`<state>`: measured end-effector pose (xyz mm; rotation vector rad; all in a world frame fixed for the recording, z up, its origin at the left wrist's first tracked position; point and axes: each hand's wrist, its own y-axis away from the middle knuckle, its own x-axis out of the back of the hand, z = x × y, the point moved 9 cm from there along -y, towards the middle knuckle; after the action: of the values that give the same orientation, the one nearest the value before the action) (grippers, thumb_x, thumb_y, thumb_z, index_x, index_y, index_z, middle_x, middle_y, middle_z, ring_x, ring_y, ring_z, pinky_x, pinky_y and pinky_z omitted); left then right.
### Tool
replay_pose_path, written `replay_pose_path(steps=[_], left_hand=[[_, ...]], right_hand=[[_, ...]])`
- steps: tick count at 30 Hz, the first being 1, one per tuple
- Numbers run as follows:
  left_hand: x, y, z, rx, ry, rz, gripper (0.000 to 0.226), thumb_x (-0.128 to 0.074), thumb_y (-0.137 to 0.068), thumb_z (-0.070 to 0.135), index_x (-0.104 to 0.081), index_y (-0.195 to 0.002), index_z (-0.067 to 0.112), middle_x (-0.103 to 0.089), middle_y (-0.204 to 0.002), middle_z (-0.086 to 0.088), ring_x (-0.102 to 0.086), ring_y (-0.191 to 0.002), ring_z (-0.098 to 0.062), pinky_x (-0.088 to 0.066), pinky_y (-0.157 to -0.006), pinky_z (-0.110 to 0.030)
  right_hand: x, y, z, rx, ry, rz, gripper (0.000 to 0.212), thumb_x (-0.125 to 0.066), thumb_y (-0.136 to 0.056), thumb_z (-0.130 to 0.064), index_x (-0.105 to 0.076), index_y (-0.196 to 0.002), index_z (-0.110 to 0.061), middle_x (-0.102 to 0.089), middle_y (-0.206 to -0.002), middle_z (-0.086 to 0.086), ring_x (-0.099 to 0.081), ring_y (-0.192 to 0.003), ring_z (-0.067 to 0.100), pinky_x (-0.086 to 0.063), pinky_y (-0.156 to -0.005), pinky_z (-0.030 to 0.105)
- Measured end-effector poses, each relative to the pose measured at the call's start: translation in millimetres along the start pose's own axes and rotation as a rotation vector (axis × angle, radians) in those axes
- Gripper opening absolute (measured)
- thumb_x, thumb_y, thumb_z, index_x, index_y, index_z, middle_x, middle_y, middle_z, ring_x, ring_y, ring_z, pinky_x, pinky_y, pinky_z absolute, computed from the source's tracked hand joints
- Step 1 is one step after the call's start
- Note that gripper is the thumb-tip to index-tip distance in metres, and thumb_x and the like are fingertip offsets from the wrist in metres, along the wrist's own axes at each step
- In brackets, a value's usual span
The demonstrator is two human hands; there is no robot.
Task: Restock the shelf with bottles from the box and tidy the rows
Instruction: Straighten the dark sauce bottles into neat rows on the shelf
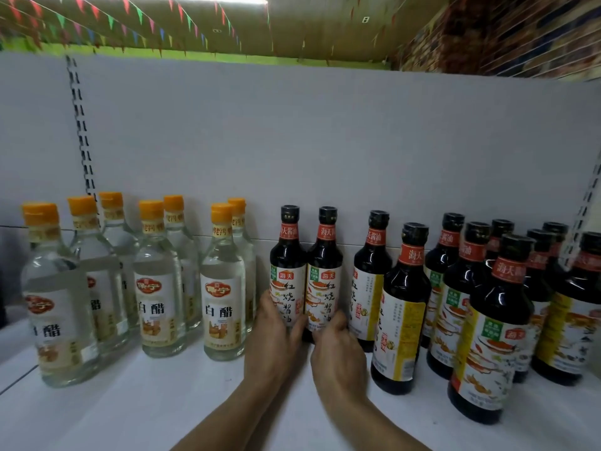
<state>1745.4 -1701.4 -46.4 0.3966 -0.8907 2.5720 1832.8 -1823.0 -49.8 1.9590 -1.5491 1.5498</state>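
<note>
Two dark soy sauce bottles stand side by side at the back of the white shelf (162,402). My left hand (276,333) grips the lower part of the left bottle (287,255). My right hand (338,353) grips the base of the right bottle (325,258). Both bottles are upright and touch each other. More dark soy sauce bottles (403,307) stand in uneven rows to the right, the nearest one (494,336) close to the front edge.
Several clear white vinegar bottles with orange caps (224,288) stand in rows on the left. The grey back panel (325,141) rises behind everything. Slotted uprights (81,125) run up the panel on the left and at the far right.
</note>
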Motion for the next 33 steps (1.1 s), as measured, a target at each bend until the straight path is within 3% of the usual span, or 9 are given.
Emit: replay_pose_path(steps=[6,13,18,22,26,30,33], left_hand=[[-3,-2,-2,0.002,0.019,-0.018,0.062,-0.07,-0.091,0.035,-0.031,-0.137,0.023,-0.059,-0.13,0.001,-0.061,-0.115,-0.021,-0.054,-0.09,-0.04],[-1,-1,2,-0.014,0.007,-0.025,0.061,-0.068,-0.092,0.036,-0.031,-0.138,0.019,-0.06,-0.13,-0.004,-0.061,-0.113,-0.024,-0.054,-0.087,-0.04],[-1,0,2,0.012,0.025,-0.033,0.063,-0.07,-0.091,0.037,-0.033,-0.137,0.018,-0.06,-0.13,-0.004,-0.062,-0.113,-0.024,-0.054,-0.087,-0.04],[3,1,7,0.0,0.059,-0.013,0.075,-0.074,-0.087,0.04,-0.03,-0.146,0.021,-0.056,-0.135,-0.002,-0.06,-0.118,-0.022,-0.055,-0.092,-0.044],[9,3,20,-0.008,0.023,0.026,0.086,-0.073,-0.087,0.038,-0.023,-0.154,0.018,-0.047,-0.143,-0.01,-0.051,-0.128,-0.028,-0.049,-0.102,-0.049],[18,-7,44,-0.042,0.001,0.029,0.089,-0.073,-0.09,0.03,-0.017,-0.157,0.01,-0.036,-0.154,-0.016,-0.038,-0.141,-0.03,-0.034,-0.113,-0.04],[22,-26,50,-0.034,0.015,-0.018,0.089,-0.075,-0.088,0.031,-0.02,-0.155,0.015,-0.044,-0.148,-0.011,-0.048,-0.133,-0.027,-0.044,-0.108,-0.047]], right_hand=[[4,2,-3,0.009,0.032,0.007,0.052,-0.051,-0.103,-0.04,-0.035,-0.141,-0.008,-0.068,-0.122,0.007,-0.068,-0.106,0.019,-0.057,-0.077,0.027],[8,1,2,0.06,-0.049,-0.072,0.061,-0.052,-0.103,-0.031,-0.023,-0.153,-0.011,-0.056,-0.142,0.007,-0.058,-0.126,0.021,-0.051,-0.096,0.03],[15,7,4,0.11,-0.084,-0.131,0.059,-0.052,-0.103,-0.027,-0.026,-0.155,-0.016,-0.05,-0.149,0.003,-0.053,-0.132,0.021,-0.046,-0.105,0.033],[24,12,-2,0.159,-0.082,-0.151,0.053,-0.052,-0.102,-0.027,-0.034,-0.151,-0.017,-0.053,-0.142,0.003,-0.055,-0.128,0.024,-0.048,-0.104,0.037],[49,7,-16,0.262,-0.062,-0.134,0.034,-0.049,-0.102,-0.023,-0.049,-0.135,-0.016,-0.059,-0.126,0.005,-0.059,-0.115,0.025,-0.05,-0.095,0.038],[71,-7,-26,0.289,-0.078,-0.13,0.027,-0.052,-0.1,-0.023,-0.055,-0.126,-0.015,-0.061,-0.12,0.005,-0.06,-0.111,0.026,-0.053,-0.093,0.042],[79,-12,-28,0.293,-0.094,-0.14,0.028,-0.056,-0.099,-0.023,-0.056,-0.126,-0.015,-0.061,-0.122,0.004,-0.061,-0.112,0.024,-0.054,-0.094,0.04]])
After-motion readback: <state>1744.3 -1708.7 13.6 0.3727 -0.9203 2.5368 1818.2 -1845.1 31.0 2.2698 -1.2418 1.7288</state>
